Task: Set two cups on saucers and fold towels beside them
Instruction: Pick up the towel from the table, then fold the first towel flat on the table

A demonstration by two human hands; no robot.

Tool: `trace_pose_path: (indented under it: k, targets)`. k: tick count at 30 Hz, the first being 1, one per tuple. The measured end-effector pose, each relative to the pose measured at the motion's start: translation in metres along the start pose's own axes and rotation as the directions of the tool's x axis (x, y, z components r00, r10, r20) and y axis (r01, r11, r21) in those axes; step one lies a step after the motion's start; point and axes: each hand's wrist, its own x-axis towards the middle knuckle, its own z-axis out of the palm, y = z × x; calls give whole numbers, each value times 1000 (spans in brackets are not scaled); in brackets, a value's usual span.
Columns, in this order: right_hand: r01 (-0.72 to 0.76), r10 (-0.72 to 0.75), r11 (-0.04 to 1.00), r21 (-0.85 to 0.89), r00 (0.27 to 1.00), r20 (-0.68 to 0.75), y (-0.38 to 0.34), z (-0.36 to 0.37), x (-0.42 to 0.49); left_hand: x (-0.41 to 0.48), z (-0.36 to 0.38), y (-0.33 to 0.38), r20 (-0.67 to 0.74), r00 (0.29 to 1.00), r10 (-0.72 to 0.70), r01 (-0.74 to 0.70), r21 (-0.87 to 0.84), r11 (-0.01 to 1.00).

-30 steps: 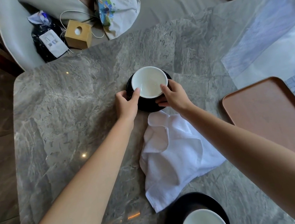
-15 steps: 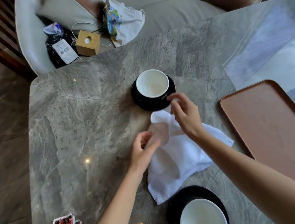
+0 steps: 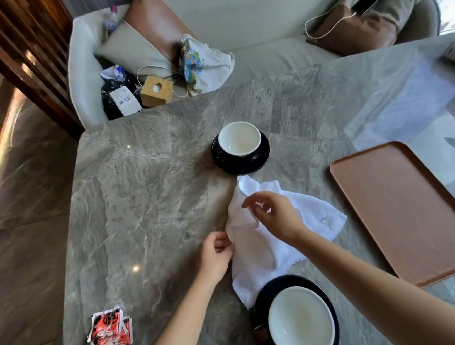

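Observation:
A white cup (image 3: 239, 138) stands on a black saucer (image 3: 259, 159) at the middle of the grey marble table (image 3: 147, 189). A second white cup (image 3: 301, 324) sits on another black saucer (image 3: 269, 288) at the near edge. Between them lies a crumpled white towel (image 3: 260, 246). My left hand (image 3: 214, 251) pinches the towel's left edge. My right hand (image 3: 276, 215) pinches a fold near the towel's top, lifting it slightly.
A brown tray (image 3: 407, 211) lies to the right. Several red sachets (image 3: 110, 338) sit at the near left corner. Behind the table a white sofa (image 3: 257, 21) holds cushions, bags, a wooden tissue box (image 3: 156, 90) and a cable.
Both hands let go of the far cup and saucer and drew back to the towel, where they now pinch it. The view pulled back, showing the sachets and more sofa.

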Motion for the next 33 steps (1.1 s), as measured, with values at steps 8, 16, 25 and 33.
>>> trace_pose_path:
  k: [8,16,25,33]
  targets:
    - [94,-90,992,83,994,-53,-15,-22,-16,-14,4,7,39,999,17,-15,-45,999]
    - [311,-161,916,252,863,-479,-65,-51,-14,-32,15,29,170,983,66,-65,-9,998]
    - [546,-237,831,107,521,-820,-135,-116,-19,-48,47,55,278,903,327,-348,29,937]
    - [676,-224,734,72,340,-913,-168,-158,-15,-47,33,89,62,905,421,-413,-114,904]
